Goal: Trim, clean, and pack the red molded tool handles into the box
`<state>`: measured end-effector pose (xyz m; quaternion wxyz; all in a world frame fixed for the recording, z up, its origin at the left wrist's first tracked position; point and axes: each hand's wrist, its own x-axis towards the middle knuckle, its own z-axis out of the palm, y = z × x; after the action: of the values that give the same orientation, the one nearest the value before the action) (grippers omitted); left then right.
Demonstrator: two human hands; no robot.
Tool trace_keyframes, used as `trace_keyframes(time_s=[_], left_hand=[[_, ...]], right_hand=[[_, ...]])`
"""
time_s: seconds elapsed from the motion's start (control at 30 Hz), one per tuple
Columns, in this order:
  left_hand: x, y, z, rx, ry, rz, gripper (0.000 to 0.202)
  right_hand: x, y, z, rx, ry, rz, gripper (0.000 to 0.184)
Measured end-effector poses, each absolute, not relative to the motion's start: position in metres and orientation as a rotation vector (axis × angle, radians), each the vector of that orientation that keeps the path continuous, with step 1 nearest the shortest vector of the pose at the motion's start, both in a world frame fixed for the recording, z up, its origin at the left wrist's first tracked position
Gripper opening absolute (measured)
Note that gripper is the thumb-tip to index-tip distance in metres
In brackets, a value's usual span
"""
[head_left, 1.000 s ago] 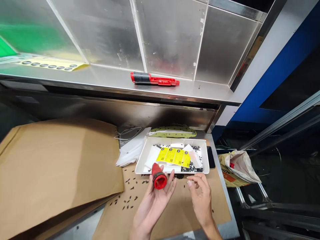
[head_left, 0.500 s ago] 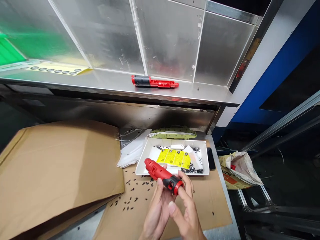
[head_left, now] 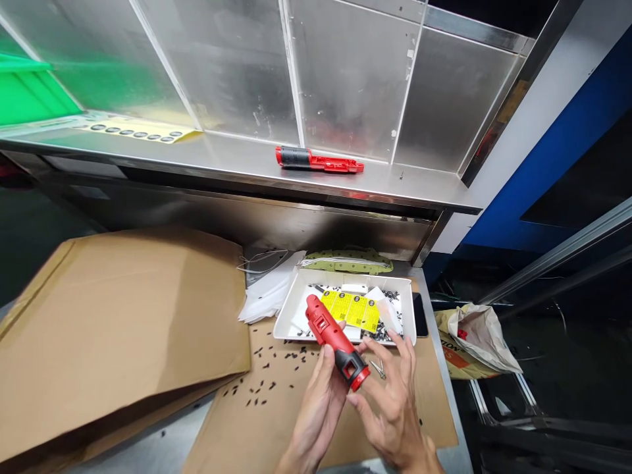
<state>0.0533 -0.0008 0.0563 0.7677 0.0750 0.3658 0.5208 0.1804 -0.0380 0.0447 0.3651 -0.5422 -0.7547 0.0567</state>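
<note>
My left hand (head_left: 318, 401) grips a red tool housing (head_left: 334, 340) with a black collar near its lower end; it tilts up and left over the cardboard. My right hand (head_left: 392, 401) is at the housing's lower end, thumb against the red tip, and the other fingers are spread apart. A small metal piece (head_left: 378, 368) shows by the right fingers; whether they hold it I cannot make out. Just behind lies a white tray (head_left: 286, 313) with yellow labels (head_left: 351, 311) and small dark screws.
A second red and black housing (head_left: 318, 160) lies on the steel shelf above. Large cardboard sheets (head_left: 118, 329) cover the left of the bench, with loose dark screws (head_left: 261, 388) scattered in front. White bags (head_left: 266, 296) sit left of the tray; a crumpled bag (head_left: 476, 332) hangs right.
A second ago the left hand held the housing end-on, the right hand apart. The right hand came to its lower end, and the housing now points up and left, more upright.
</note>
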Motion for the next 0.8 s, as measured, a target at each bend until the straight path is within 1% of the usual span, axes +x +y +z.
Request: trace_keyframes(time_s=[0.07,0.17,0.23,0.33,0.43,0.47,0.53,0.7,0.73,0.8], left_hand=[[0.053,0.000,0.056,0.217,0.800,1.108,0.088],[0.053,0.002,0.053,0.332,0.841,1.100,0.087],[0.050,0.005,0.049,0.555,0.955,1.151,0.077],[0.043,0.012,0.044,0.986,1.133,1.244,0.061],[0.036,0.019,0.041,1.189,1.132,1.249,0.040],[0.034,0.021,0.040,1.219,1.127,1.240,0.036],[0.033,0.022,0.041,1.235,1.145,1.233,0.038],[0.031,0.021,0.048,1.153,1.220,1.267,0.049],[0.030,0.022,0.050,1.073,1.194,1.261,0.054],[0.027,0.024,0.053,0.854,1.110,1.235,0.065]], right_hand=[[0.180,-0.037,0.044,-1.392,-1.878,0.121,0.019],[0.176,-0.040,0.041,-1.380,-1.744,0.087,0.019],[0.178,-0.043,0.035,-1.373,-1.666,0.057,0.018],[0.192,-0.045,0.017,-1.448,-1.578,0.080,0.011],[0.212,-0.044,-0.011,-1.710,-1.528,0.310,0.016],[0.217,-0.042,-0.022,-1.791,-1.535,0.398,0.017],[0.223,-0.039,-0.045,-1.896,-1.575,0.519,0.017],[0.217,-0.027,-0.094,-2.039,-1.567,0.628,0.026],[0.215,-0.024,-0.101,-2.050,-1.550,0.651,0.025],[0.213,-0.018,-0.112,-2.046,-1.503,0.707,0.016]])
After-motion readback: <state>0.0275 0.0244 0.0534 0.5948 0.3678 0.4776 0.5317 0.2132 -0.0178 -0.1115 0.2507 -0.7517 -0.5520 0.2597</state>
